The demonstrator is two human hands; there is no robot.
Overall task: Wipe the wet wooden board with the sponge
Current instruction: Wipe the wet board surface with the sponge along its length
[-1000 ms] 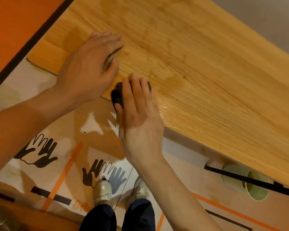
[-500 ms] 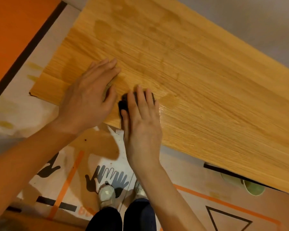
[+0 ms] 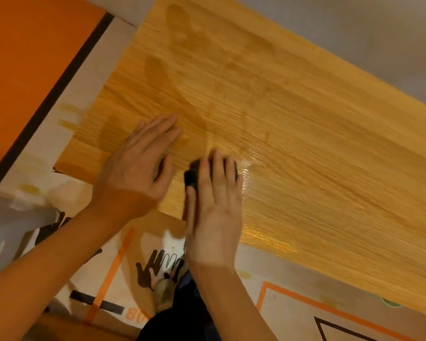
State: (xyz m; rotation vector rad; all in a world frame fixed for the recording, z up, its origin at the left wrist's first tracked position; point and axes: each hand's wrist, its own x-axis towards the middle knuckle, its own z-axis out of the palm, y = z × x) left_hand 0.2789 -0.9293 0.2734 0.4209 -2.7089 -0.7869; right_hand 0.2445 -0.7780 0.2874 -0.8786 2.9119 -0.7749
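Note:
The wooden board (image 3: pixel 305 134) fills the middle and right of the head view, with darker damp patches toward its far left and a glossy wet streak (image 3: pixel 253 168) just right of my fingers. The dark sponge (image 3: pixel 191 177) lies on the board near its near edge, mostly covered by my right hand (image 3: pixel 214 210), which presses down on it with fingers stretched over it. My left hand (image 3: pixel 138 163) rests flat on the board just left of the sponge, fingers extended. A dark spot beside its thumb may be shadow.
Below the board lies floor paper with black hand prints (image 3: pixel 158 267), orange tape lines (image 3: pixel 113 269) and a black triangle outline. My shoe (image 3: pixel 164 295) and dark trousers show at the bottom. A green cup (image 3: pixel 391 303) peeks from under the board's near edge. An orange panel (image 3: pixel 30 57) lies at the left.
My right hand has slid the sponge away from the near edge, farther onto the board. My left hand stays flat beside it. The view has shifted, showing more of the board's far left.

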